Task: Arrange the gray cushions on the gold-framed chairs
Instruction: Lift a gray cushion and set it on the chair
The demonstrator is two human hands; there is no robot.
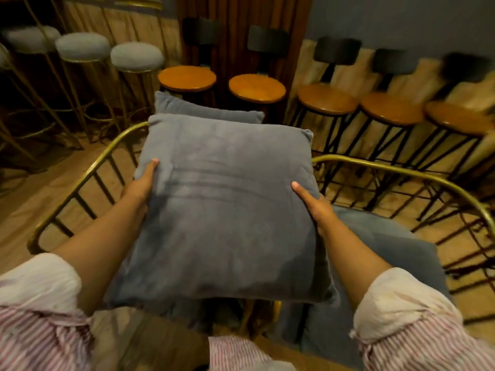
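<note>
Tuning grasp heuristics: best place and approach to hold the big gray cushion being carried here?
Grip the gray cushion at the middle of its two opposite side edges, coming in from left and right. It is wide, flat and soft, so a one-sided hold would likely sag. The left hand and right hand do this: thumbs on top, fingers apparently underneath, keeping it level.

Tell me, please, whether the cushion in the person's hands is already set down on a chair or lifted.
Lifted. The left hand and right hand grip the cushion by its side edges above the chair frame.
</note>
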